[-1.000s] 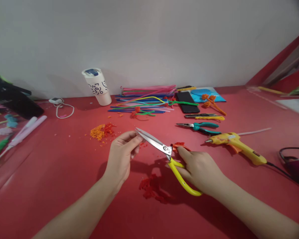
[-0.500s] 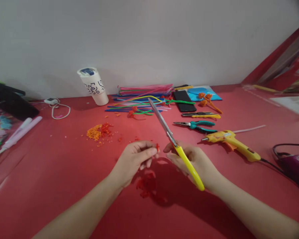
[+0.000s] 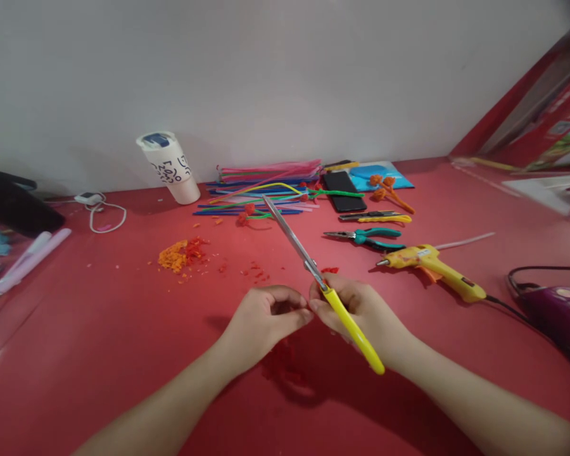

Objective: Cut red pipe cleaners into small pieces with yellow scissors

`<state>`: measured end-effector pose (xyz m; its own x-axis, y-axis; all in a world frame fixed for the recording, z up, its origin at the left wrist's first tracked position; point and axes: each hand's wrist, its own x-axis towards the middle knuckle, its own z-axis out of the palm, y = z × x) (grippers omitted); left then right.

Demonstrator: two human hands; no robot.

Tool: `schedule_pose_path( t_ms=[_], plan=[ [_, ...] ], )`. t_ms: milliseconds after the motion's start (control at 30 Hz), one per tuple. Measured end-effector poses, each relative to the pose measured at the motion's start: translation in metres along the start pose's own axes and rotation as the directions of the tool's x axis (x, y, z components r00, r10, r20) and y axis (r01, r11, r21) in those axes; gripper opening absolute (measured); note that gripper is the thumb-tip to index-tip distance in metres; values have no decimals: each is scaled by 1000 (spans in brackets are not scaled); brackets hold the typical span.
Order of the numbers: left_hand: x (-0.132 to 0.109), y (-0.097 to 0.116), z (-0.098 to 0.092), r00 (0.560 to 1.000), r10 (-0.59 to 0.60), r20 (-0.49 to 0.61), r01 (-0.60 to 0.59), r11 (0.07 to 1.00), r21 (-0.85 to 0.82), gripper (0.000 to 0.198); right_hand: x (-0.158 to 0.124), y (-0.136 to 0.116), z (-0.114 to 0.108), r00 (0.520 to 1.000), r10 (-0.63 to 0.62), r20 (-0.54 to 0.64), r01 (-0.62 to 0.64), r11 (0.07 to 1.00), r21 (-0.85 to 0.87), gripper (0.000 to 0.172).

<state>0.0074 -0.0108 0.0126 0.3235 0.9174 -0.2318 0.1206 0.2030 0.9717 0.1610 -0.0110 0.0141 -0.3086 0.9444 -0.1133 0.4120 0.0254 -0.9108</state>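
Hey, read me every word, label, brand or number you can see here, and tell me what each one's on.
No text reads clearly.
Cup: dark letter-like marks, not legible.
Glue gun: a pale label, too small to read.
Red printed item at the far right: white marks, too blurred to read.
Scissors: no lettering visible from this angle.

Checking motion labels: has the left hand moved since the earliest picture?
Yes: the left hand has moved right and toward the wearer, judged against the orange scraps.
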Motion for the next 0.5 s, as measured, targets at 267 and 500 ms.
schedule_pose_path(
  t_ms=[267,500],
  plan=[
    [6,1,-16,958,-23,-286,-33,981,-192,12,3,8,-11,990,-122,-74,69,861,-503,29],
    [8,-1,-28,931,24,-365,-160,924,-347,14,2,19,-10,983,-178,32,133,590,-796,34]
  ],
)
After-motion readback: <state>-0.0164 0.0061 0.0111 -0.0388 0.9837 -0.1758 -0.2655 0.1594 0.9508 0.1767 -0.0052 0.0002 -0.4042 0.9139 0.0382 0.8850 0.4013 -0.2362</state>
